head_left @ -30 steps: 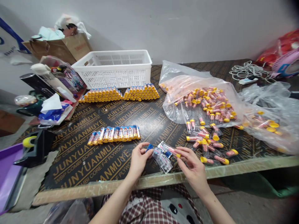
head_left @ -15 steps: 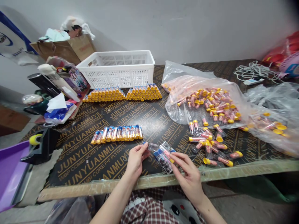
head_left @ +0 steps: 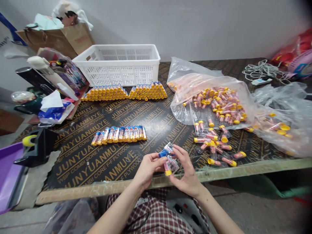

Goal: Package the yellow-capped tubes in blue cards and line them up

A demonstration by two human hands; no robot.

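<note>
Close to the table's front edge, my left hand pinches a small clear tube with a yellow cap and pink contents, cap end toward me. Facing it, my right hand has its fingers curled round a small stack of blue-and-white printed labels. Tube and labels overlap between the hands; whether they are stuck together I cannot tell. Behind them lies a row of labelled tubes, caps toward me. To the right, unlabelled yellow-capped tubes lie loosely scattered.
Labelled tubes are stacked in two piles before a white plastic basket. A clear plastic bag spills more tubes at the right. A tape dispenser and a purple tray stand at the left.
My hands have come closer together, and the tube now lies against the labels with its yellow cap toward me. The view has shifted slightly.
</note>
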